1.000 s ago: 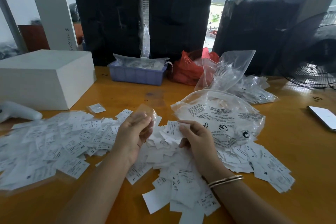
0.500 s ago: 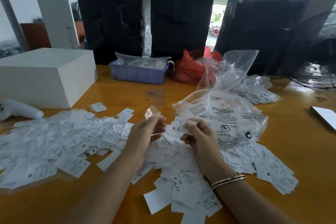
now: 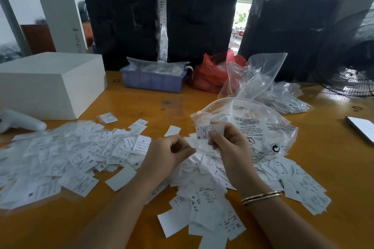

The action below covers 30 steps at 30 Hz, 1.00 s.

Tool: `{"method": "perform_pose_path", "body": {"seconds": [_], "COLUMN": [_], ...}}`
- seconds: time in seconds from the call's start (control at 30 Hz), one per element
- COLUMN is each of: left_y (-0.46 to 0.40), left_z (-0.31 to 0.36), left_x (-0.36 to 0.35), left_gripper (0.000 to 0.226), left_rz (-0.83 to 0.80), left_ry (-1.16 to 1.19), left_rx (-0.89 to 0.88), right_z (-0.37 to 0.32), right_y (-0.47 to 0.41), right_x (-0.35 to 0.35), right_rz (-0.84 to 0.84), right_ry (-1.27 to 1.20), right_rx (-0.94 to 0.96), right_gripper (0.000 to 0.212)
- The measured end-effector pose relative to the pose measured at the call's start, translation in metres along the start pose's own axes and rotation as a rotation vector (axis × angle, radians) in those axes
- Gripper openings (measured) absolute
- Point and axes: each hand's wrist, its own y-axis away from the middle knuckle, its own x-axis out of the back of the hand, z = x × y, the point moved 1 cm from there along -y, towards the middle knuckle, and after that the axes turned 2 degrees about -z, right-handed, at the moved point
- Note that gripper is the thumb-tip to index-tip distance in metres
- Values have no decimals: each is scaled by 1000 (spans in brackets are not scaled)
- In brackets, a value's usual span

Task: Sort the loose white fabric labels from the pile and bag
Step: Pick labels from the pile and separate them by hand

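Observation:
A heap of loose white fabric labels point(image 3: 204, 192) with printed sizes lies on the orange table point(image 3: 141, 107) in front of me. A wider spread of labels point(image 3: 70, 157), some in clear sleeves, covers the left side. My right hand point(image 3: 230, 149) pinches a small stack of labels point(image 3: 208, 130) marked M, held up above the heap. My left hand point(image 3: 170, 153) hovers beside it with fingers curled, and nothing shows in its grasp. A large clear printed bag point(image 3: 257, 125) lies just behind my right hand.
A white box point(image 3: 50, 83) and a white tool point(image 3: 20, 122) sit at the left. A blue tray point(image 3: 153, 82), a red bag point(image 3: 210, 75) and more clear bags point(image 3: 283, 97) stand behind. A phone point(image 3: 362, 128) and a black fan point(image 3: 354, 62) are at the right.
My left hand has dropped towards the heap, and the small clear sleeve it held up is no longer in it. My right hand keeps its labels, raised slightly.

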Motion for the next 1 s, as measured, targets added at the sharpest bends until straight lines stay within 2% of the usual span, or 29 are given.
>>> {"method": "perform_pose_path", "body": {"seconds": [0.13,0.27,0.43,0.67,0.83,1.0], "left_y": [0,0,0,0,0,1], "left_z": [1,1,0,1,2,2], "left_x": [-2,-1,0,-1,-1,0], "left_gripper": [16,16,12,15,14,13], "left_rz": [-8,-8,-4,-6,-10,-7], "left_ry": [-10,-13,-8,-12,-16,-47], "left_rx": [-27,-29,-20,39,19,-22], "right_z": [-4,-6,-6,-8,-6,-5], "right_y": [2,3,3,3,4,2], "right_x": [0,-1,-4,-1,-4,0], "right_rz": [-34,-36,-27,39,-30,3], "right_ry": [66,111,220,123,175,202], "right_rx": [34,44,98,146,140,135], "right_gripper": [27,20,25,24,23,25]}}
